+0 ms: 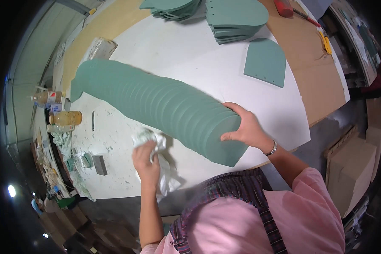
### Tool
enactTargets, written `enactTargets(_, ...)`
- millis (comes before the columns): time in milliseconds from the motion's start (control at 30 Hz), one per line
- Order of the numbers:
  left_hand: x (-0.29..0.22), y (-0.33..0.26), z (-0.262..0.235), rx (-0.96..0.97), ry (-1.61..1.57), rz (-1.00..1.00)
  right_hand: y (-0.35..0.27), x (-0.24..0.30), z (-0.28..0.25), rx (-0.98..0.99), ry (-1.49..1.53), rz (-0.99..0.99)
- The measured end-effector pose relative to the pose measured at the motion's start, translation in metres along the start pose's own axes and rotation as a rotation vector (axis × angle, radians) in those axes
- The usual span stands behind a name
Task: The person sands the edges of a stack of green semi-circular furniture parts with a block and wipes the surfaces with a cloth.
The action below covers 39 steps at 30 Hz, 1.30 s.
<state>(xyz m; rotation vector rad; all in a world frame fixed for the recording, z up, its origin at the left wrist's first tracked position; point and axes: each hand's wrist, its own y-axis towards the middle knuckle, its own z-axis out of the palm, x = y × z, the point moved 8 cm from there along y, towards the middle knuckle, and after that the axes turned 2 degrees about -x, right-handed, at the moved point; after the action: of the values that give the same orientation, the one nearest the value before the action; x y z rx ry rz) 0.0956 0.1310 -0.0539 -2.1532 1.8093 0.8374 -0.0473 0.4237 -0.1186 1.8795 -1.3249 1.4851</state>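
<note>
A long overlapping row of green round-ended panels lies fanned across the white tabletop. My right hand is at its near right end, gripping the last panel, with the thumb on its face and the fingers at its far edge. In front of the row, my left hand is closed on a crumpled white cloth with a greenish stain on it. Part of the cloth hangs down toward the table's front edge.
A single green panel lies at the right, near stacked panels. A red-headed mallet and a yellow-handled cutter are at the far right. Bottles and a grey block stand at left. Cardboard boxes are on the floor.
</note>
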Motion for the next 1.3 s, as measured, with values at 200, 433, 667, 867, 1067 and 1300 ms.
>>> enactTargets(200, -0.034, -0.002, 0.0, -0.033, -0.253, -0.214, 0.005, 0.0, 0.003, 0.128, 0.118, 0.029)
enactTargets(433, -0.063, -0.042, 0.099, 0.305, -0.722, -0.472, 0.015, -0.009, 0.006, 0.163, 0.054, -0.075)
enactTargets(667, -0.073, -0.033, 0.095, 0.263, -0.779, -0.627, -0.009, 0.005, 0.004, 0.222, -0.154, 0.042)
enactTargets(867, -0.083, -0.018, 0.075, 0.266, -0.983, -0.618, -0.013, 0.055, -0.016, 0.205, -0.258, 0.034)
enactTargets(1067, -0.088, -0.022, 0.066, 0.327, -1.269, -0.746, -0.008, 0.077, -0.033, 0.199, -0.15, 0.15)
enactTargets(1300, -0.091, -0.036, 0.065, 0.377, -1.232, -0.735, -0.032, 0.058, -0.026, 0.191, -0.041, 0.169)
